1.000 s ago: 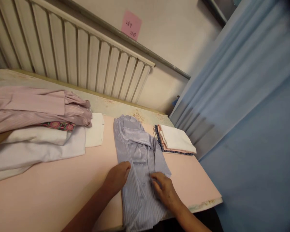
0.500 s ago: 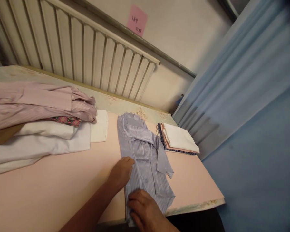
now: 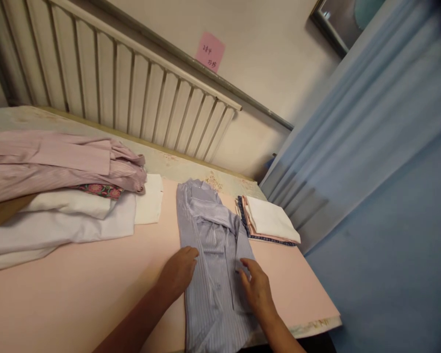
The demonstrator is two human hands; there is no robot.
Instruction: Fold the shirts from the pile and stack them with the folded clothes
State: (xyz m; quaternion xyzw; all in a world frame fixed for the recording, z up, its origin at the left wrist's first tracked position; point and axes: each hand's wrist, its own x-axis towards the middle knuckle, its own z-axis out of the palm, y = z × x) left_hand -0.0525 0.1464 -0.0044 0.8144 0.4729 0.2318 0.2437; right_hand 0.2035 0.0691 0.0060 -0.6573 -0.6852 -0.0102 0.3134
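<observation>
A blue-grey striped shirt lies lengthwise on the table, its collar end at the far side and its lower end running out of the frame. One sleeve is folded down along its right side. My left hand rests at the shirt's left edge, fingers curled together against the cloth. Over the sleeve's cuff is my right hand, thumb and forefinger bent with a gap between them, fingertips at the fabric. It covers part of the cuff.
On the left lies a loose pile of garments, with a pink striped one over white cloth. A folded stack sits right of the shirt. Behind the table stands a radiator; a blue curtain hangs along the right.
My right hand has moved up and right from the shirt's lower part to the sleeve cuff. The lower right edge sticks out less. My left hand stays at the left edge. The view has tilted slightly.
</observation>
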